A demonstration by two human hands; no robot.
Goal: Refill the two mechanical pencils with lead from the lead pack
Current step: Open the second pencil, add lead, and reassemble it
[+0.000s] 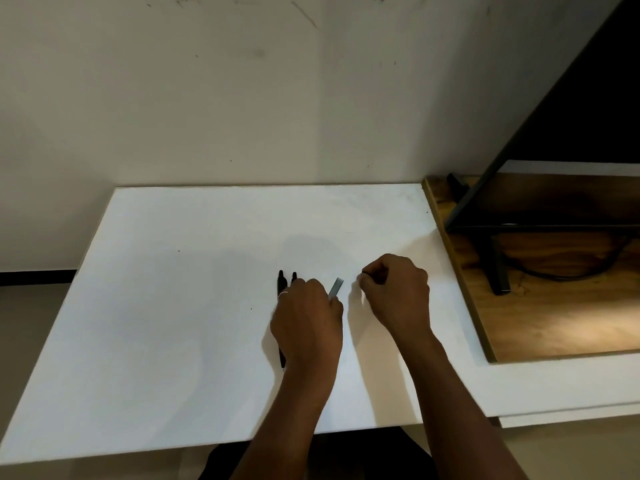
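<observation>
Two black mechanical pencils (281,280) lie side by side on the white table (173,306), mostly hidden under my left hand (306,320). My left hand holds the small grey lead pack (336,287), which sticks up and away from its fingers. My right hand (394,289) hovers just right of the pack with thumb and forefinger pinched together. Whatever it pinches is too small to make out.
A wooden board (554,323) lies at the right of the table, with a black metal stand (495,265) and a dark cable on it. A pale wall rises behind the table. The table's near edge runs just below my forearms.
</observation>
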